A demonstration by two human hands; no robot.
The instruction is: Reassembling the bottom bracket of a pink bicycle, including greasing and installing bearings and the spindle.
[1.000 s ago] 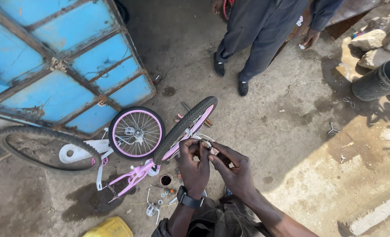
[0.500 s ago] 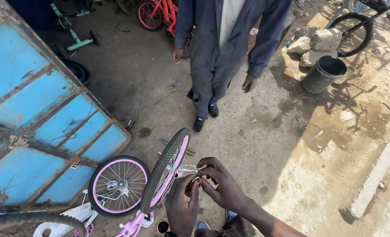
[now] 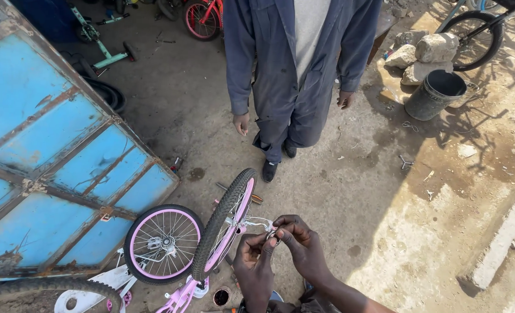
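Both hands' grip (image 3: 272,235) stays pinched on a small metal part (image 3: 271,235) — the standing person (image 3: 295,69) now nearer.

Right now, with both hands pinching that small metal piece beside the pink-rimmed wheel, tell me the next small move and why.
Probably bring the small metal part down to the wheel's hub. Both the left hand and the right hand pinch it at the fingertips just right of the upright pink-rimmed wheel, level with the hub. What the part is cannot be told.
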